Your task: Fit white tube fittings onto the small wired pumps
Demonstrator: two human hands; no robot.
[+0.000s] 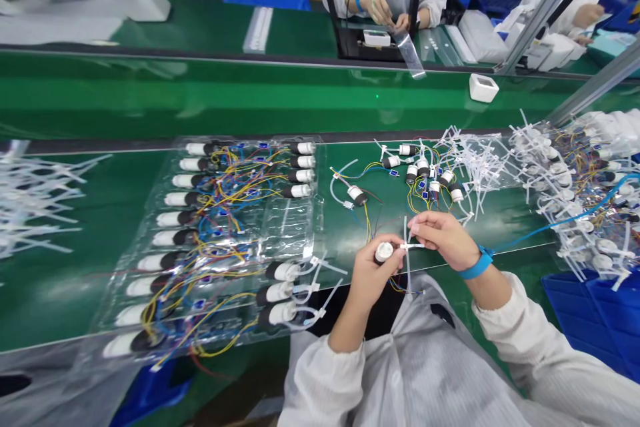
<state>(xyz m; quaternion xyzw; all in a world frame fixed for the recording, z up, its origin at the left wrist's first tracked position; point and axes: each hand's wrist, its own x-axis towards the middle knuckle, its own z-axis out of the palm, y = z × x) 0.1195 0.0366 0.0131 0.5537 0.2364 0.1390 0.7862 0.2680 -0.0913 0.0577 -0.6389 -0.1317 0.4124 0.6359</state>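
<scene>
My left hand [371,275] is closed around a small white-and-black motor [384,252], its round white end facing up. From it, yellow and blue wires hang down towards my lap. A cross of thin translucent tubing [408,263] stands at my left fingertips, meeting at a white joint. My right hand [445,239] pinches the upper part of this tubing between thumb and fingers; a blue wrist strap [476,264] circles that wrist. Just beyond my hands, a similar wired motor [357,195] with a curved tube lies on the green bench.
At left, a clear plastic tray [293,233] holds rows of wired motors. More motors [423,167] and a heap of white tubing [480,163] lie ahead right. A green conveyor belt [250,97] carries a white device [483,88]. Co-workers sit across it.
</scene>
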